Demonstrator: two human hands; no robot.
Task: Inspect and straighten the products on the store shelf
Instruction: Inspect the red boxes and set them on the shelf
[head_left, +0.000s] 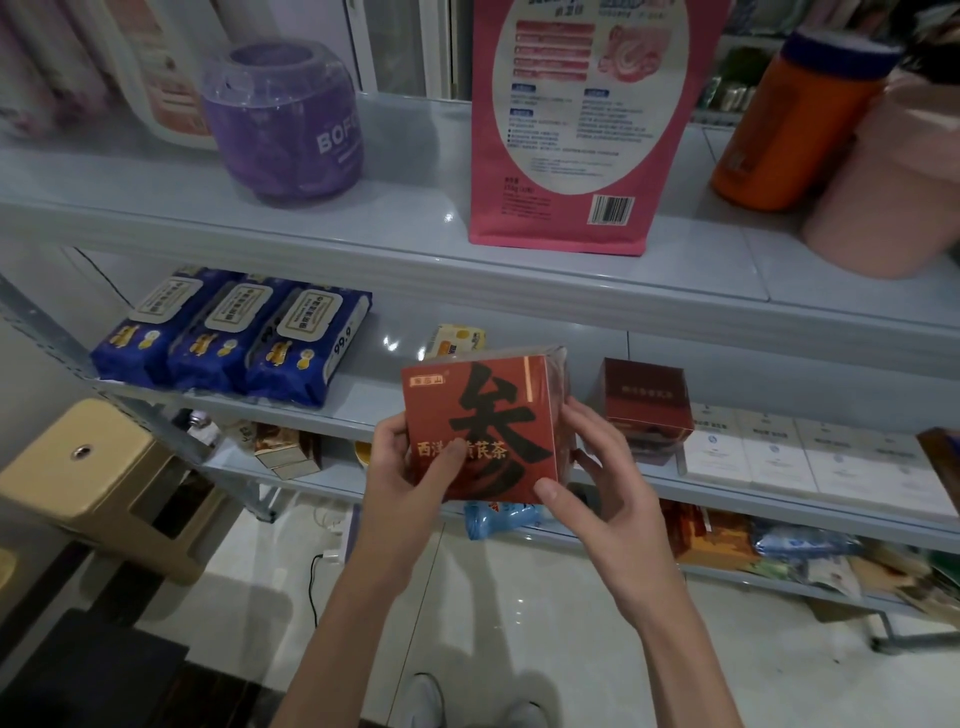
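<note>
Spanning the frame, a pale grey store shelf (322, 228) carries a tall pink pouch (566, 130) and a purple tub (283, 119) on its upper tier, with three blue wipe packs (234, 343) lying side by side one tier down. In front of that lower tier, off the boards, a red tea box (483, 431) is held upright, face to the camera, the left hand (408, 478) gripping its left edge with thumb on the front, the right hand (602, 467) curled round its right side.

You've got three blue wipe packs (306, 348), two red tea boxes (483, 431), four white boxes (774, 452), plus one purple tub (283, 124), one pink bag (571, 130), one orange canister (789, 124).
</note>
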